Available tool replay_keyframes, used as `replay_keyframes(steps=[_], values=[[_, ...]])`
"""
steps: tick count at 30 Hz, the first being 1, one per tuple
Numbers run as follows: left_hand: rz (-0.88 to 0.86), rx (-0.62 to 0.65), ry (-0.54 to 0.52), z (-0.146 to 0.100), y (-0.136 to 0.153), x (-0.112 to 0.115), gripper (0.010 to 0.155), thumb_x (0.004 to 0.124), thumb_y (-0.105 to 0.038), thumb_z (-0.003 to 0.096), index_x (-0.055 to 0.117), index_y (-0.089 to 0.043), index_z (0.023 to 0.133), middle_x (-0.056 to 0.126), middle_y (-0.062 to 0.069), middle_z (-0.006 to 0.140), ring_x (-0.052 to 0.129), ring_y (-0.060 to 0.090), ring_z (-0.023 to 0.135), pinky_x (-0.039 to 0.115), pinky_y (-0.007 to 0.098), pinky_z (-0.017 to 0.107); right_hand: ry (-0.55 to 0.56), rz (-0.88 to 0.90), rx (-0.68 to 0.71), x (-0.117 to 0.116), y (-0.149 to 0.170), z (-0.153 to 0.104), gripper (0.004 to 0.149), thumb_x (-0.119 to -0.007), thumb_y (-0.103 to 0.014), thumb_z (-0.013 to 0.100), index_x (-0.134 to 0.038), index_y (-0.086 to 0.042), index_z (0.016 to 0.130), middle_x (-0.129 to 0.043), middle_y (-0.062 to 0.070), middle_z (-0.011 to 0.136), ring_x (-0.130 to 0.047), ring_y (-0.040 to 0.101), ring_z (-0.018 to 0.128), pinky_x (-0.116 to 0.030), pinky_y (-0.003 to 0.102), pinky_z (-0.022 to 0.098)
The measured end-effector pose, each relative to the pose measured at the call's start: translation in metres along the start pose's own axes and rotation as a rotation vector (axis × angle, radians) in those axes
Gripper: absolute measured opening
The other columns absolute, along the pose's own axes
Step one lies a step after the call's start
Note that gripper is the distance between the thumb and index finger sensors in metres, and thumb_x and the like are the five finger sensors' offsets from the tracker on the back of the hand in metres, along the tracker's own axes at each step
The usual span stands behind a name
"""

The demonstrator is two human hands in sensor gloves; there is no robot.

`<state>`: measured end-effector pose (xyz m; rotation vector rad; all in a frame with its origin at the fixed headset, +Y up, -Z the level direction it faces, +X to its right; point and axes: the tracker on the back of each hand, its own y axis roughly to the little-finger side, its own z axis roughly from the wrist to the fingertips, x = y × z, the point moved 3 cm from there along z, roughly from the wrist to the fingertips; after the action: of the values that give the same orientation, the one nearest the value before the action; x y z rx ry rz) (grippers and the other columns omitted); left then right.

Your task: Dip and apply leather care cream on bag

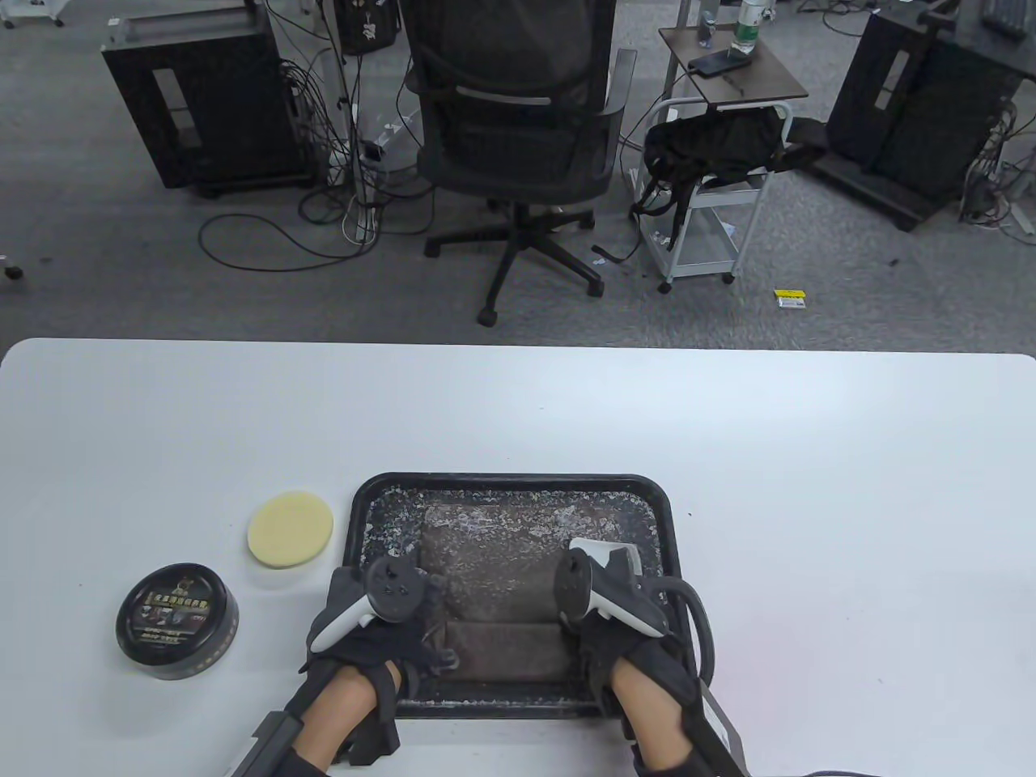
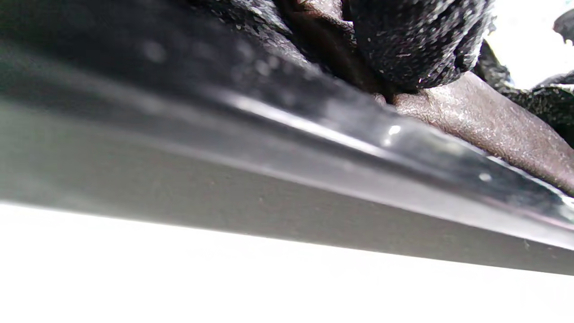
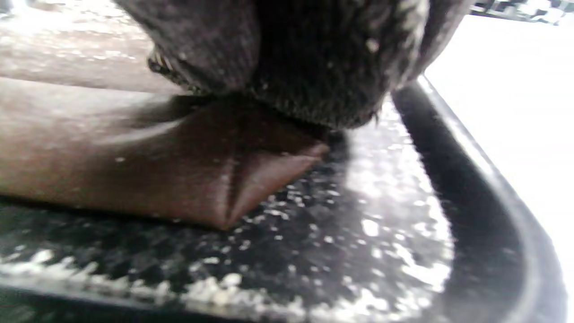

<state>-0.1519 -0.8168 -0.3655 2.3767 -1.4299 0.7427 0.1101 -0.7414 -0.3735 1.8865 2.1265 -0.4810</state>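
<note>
Table view: both hands, left (image 1: pixel 368 603) and right (image 1: pixel 615 603), press on the bag (image 1: pixel 494 558) in the tray (image 1: pixel 360 502); whether either grip clenches, cannot tell. Leather looks soft, floppy; pin its near corners just under each grip.

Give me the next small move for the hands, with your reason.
Probably free the left hand and reach for the cream tin. Its lid looks still on, the yellow sponge pad lies unused beside it, and both hands, the right hand too, rest on the brown leather bag in the black tray.

Table view looks down; wrist views skim tray (image 1: pixel 360 502) closely.
</note>
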Motion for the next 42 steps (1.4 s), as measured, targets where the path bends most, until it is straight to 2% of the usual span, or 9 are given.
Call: replay_keyframes(steps=[5, 9, 14, 19, 26, 32, 35, 42], values=[[-0.005, 0.008, -0.007, 0.0, 0.001, -0.002, 0.085, 0.082, -0.052, 0.0375, 0.03, -0.035, 0.101, 0.015, -0.004, 0.108, 0.014, 0.026, 0.106, 0.015, 0.055, 0.075, 0.0, -0.007, 0.015, -0.002, 0.0, -0.001, 0.058, -0.079, -0.023, 0.043, -0.074, -0.008, 0.098, -0.078, 0.024, 0.093, -0.088, 0.044, 0.08, -0.075, 0.058, 0.06], [-0.036, 0.021, 0.001, 0.0, 0.003, -0.001, 0.08, 0.081, -0.053, 0.0388, 0.033, -0.034, 0.101, 0.016, -0.005, 0.108, 0.013, 0.025, 0.105, 0.013, 0.054, 0.074, 0.048, -0.115, 0.073, -0.003, -0.023, -0.004, 0.058, -0.08, -0.023, 0.043, -0.074, -0.008, 0.098, -0.078, 0.024, 0.093, -0.088, 0.044, 0.08, -0.074, 0.058, 0.06], [-0.093, 0.035, -0.002, 0.0, 0.005, -0.002, 0.071, 0.072, -0.054, 0.0423, 0.037, -0.032, 0.101, 0.017, -0.005, 0.108, 0.013, 0.025, 0.104, 0.012, 0.053, 0.072, 0.135, -0.177, 0.207, -0.007, -0.065, -0.012, 0.058, -0.08, -0.024, 0.042, -0.074, -0.011, 0.099, -0.077, 0.021, 0.094, -0.086, 0.043, 0.083, -0.072, 0.057, 0.063], [-0.117, 0.037, -0.016, 0.0, 0.006, -0.003, 0.061, 0.063, -0.047, 0.046, 0.039, -0.032, 0.101, 0.02, -0.005, 0.107, 0.014, 0.025, 0.104, 0.012, 0.052, 0.072, 0.218, -0.194, 0.348, -0.012, -0.101, -0.023, 0.059, -0.079, -0.025, 0.043, -0.072, -0.014, 0.1, -0.076, 0.019, 0.096, -0.084, 0.041, 0.085, -0.07, 0.055, 0.065], [-0.102, 0.023, -0.014, 0.0, 0.007, -0.006, 0.06, 0.066, -0.034, 0.0459, 0.041, -0.034, 0.1, 0.022, -0.006, 0.107, 0.018, 0.023, 0.104, 0.016, 0.051, 0.073, 0.278, -0.12, 0.511, -0.016, -0.127, -0.035, 0.058, -0.079, -0.025, 0.043, -0.071, -0.019, 0.1, -0.073, 0.013, 0.099, -0.08, 0.038, 0.089, -0.067, 0.054, 0.068], [-0.054, 0.005, -0.011, 0.0, 0.006, -0.005, 0.06, 0.065, -0.028, 0.045, 0.039, -0.035, 0.099, 0.02, -0.008, 0.107, 0.017, 0.022, 0.105, 0.016, 0.05, 0.074, 0.23, -0.038, 0.605, -0.014, -0.131, -0.04, 0.057, -0.081, -0.025, 0.042, -0.074, -0.025, 0.098, -0.073, 0.007, 0.101, -0.077, 0.034, 0.092, -0.064, 0.053, 0.07], [-0.044, -0.002, -0.011, 0.0, 0.006, -0.005, 0.06, 0.065, -0.028, 0.045, 0.039, -0.036, 0.098, 0.019, -0.009, 0.107, 0.017, 0.022, 0.105, 0.016, 0.05, 0.074, 0.154, -0.009, 0.654, -0.014, -0.132, -0.041, 0.056, -0.082, -0.024, 0.041, -0.078, -0.027, 0.096, -0.073, 0.005, 0.101, -0.075, 0.032, 0.094, -0.063, 0.053, 0.07], [-0.039, -0.01, -0.015, -0.001, 0.006, -0.007, 0.06, 0.066, -0.027, 0.0448, 0.041, -0.037, 0.098, 0.021, -0.01, 0.107, 0.018, 0.021, 0.105, 0.018, 0.049, 0.075, -0.007, -0.066, 0.662, -0.017, -0.122, -0.044, 0.054, -0.083, -0.023, 0.041, -0.08, -0.031, 0.094, -0.07, -0.002, 0.102, -0.067, 0.026, 0.097, -0.057, 0.053, 0.072]])
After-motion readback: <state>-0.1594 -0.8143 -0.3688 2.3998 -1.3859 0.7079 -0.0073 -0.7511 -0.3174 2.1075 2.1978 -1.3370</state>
